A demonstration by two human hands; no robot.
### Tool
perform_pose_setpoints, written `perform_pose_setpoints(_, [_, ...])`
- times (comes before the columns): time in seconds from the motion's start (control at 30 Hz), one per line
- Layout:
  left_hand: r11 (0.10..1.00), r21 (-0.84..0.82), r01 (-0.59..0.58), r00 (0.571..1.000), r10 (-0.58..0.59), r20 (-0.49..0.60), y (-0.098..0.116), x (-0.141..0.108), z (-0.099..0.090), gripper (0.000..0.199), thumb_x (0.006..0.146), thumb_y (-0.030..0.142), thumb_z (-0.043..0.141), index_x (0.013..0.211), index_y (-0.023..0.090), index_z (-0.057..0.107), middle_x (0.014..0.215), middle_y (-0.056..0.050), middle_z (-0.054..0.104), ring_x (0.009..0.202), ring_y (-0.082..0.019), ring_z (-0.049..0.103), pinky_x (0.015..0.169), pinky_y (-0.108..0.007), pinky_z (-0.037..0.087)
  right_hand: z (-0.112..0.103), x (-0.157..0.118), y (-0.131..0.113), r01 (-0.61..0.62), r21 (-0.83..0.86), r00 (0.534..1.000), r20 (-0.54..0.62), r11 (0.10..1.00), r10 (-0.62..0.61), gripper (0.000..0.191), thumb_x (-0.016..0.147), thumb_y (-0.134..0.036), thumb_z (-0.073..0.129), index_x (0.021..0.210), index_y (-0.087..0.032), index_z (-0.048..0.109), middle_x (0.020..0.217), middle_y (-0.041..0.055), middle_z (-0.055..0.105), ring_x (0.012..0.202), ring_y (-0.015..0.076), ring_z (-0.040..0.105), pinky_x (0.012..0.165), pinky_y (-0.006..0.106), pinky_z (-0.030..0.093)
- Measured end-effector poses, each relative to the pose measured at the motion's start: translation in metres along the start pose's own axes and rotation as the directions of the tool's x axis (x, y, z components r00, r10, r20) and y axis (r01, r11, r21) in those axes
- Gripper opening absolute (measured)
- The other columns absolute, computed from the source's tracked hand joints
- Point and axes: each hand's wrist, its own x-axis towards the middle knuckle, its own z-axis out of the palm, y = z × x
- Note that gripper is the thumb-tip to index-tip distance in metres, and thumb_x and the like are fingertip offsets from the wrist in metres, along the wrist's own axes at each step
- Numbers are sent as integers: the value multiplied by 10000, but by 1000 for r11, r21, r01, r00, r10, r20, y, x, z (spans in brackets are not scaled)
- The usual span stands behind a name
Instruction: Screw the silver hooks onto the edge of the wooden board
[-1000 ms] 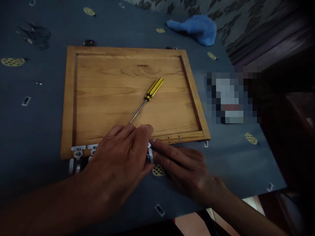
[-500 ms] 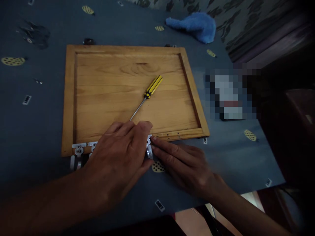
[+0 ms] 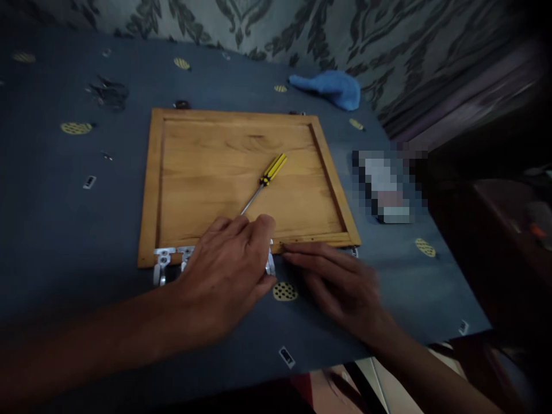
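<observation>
A wooden panel [image 3: 241, 161] with a raised frame lies on the table. Along its near edge sit silvery metal hinges [image 3: 164, 261]; two show at the left, and another metal hinge [image 3: 270, 263] peeks out beside my left hand [image 3: 235, 261]. That hand is closed over this hinge, thumb below the panel's edge, hiding much of it. My right hand [image 3: 338, 282] has its fingers stretched toward the panel's near edge, fingertips at the frame just right of the hinge, with no held thing visible. A yellow-and-black screwdriver [image 3: 272, 169] rests on the panel, its tip hidden behind my left hand.
A blue cloth [image 3: 332, 89] lies at the back by the patterned wall [image 3: 241, 26]. Dark metal pieces [image 3: 107, 95] and a small shiny part [image 3: 107, 156] are on the left of the blue tablecloth [image 3: 64, 218]. A pixelated object [image 3: 383, 187] is on the right.
The view has shifted, showing more wall. My right fingertips have drawn away from the hinge, slightly to the right. My left hand stays over the hinge.
</observation>
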Motion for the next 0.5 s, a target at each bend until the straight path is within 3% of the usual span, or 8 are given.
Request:
perform_pose_setpoints(0.1, [1000,-14,24,998,-23,53,2,3,-2,406,813,241,734,1106,164,464,1017,-78,683,975,-278,636,864,-413,495,-7,19,2,-49,32,995,-81,998,51,272,931,-51,523,1062,-227,684,978,56,771,880,164,758,722,266,631])
perform_pose_setpoints(0.2, [998,-37,53,991,-48,126,2,5,-4,388,840,266,726,1118,131,490,1060,-103,682,1057,-299,628,942,-440,481,-13,53,1,-5,35,991,-134,999,10,251,934,-90,559,1089,-237,691,950,58,757,860,182,747,658,266,606])
perform_pose_setpoints(0.27, [997,-66,29,992,-20,125,0,5,-4,412,857,322,716,1145,123,499,1116,-117,674,1105,-301,615,989,-445,466,-14,83,-4,50,25,993,-112,998,-47,234,938,-123,579,1109,-235,693,996,66,749,875,185,740,662,270,596])
perform_pose_setpoints(0.4, [997,-76,-31,993,40,115,-4,3,-4,564,902,386,645,1310,54,443,1294,-203,616,1254,-348,544,1062,-497,426,2,150,-25,154,82,977,135,985,-164,179,957,-176,567,1049,-211,716,981,52,748,838,172,721,724,294,575])
perform_pose_setpoints(0.5, [995,-98,-1,990,15,143,-5,3,-5,553,895,370,646,1308,58,450,1305,-205,609,1224,-347,560,1010,-484,467,33,199,-43,130,79,911,383,988,-151,176,947,-153,577,1019,-180,735,1047,64,744,850,170,703,741,298,548])
